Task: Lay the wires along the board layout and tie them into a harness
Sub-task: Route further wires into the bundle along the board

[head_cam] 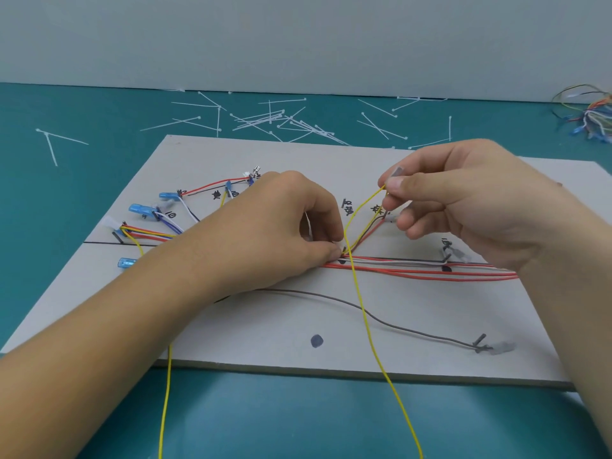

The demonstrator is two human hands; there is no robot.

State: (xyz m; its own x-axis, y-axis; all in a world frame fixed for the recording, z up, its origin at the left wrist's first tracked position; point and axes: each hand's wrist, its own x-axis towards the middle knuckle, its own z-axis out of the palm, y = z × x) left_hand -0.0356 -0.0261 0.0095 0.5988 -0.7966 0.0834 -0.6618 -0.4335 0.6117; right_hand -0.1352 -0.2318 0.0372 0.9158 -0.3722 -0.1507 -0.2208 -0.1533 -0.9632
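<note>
A grey layout board [298, 346] lies on the teal table, marked with black lines, pegs and labels. Red, white and black wires [414, 268] run along its middle line; blue-sleeved terminals [142, 209] fan out at the left. My left hand [281, 223] pinches the wire bundle at the branch point near a peg. My right hand [463, 200] pinches the end of a yellow wire [361, 303] above the upper right branch; that wire drops across the board and off its front edge. A grey wire [390, 324] curves to a peg at lower right.
Several white cable ties [284, 122] lie scattered on the table behind the board. A bundle of spare coloured wires [592, 115] sits at the far right edge. A second yellow strand [165, 409] hangs off the board's front at the left.
</note>
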